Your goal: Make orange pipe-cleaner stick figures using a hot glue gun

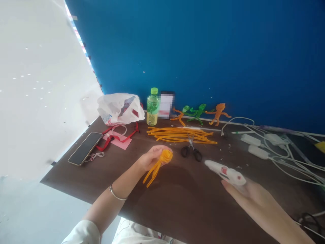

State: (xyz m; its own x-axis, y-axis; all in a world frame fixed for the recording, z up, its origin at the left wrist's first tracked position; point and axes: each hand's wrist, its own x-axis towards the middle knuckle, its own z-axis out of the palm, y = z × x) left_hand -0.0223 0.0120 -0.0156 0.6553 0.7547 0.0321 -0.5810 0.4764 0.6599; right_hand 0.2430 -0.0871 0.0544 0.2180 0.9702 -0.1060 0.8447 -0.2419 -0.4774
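Note:
My left hand (150, 158) is closed around a yellow-orange pipe-cleaner figure (166, 156), its round wound head up and several loose strands hanging below toward the left. At the right, my right hand (254, 195) grips a white glue gun (232, 174) with red details, its nozzle pointing left; most of the handle is hidden. Between and beyond the hands lie black-handled scissors (191, 152), blades partly apart and pointing away. Their tips touch or overlap a pile of yellow-orange pipe cleaners (177, 135).
Three pipe-cleaner figures, orange (179, 117), green (201, 113) and orange (218, 113), lean at the blue wall. Left of them stand a bottle (152, 110) and a propped phone (167, 104). A plastic bag (119, 108), another phone (85, 148) and white cables (279, 152) flank the table.

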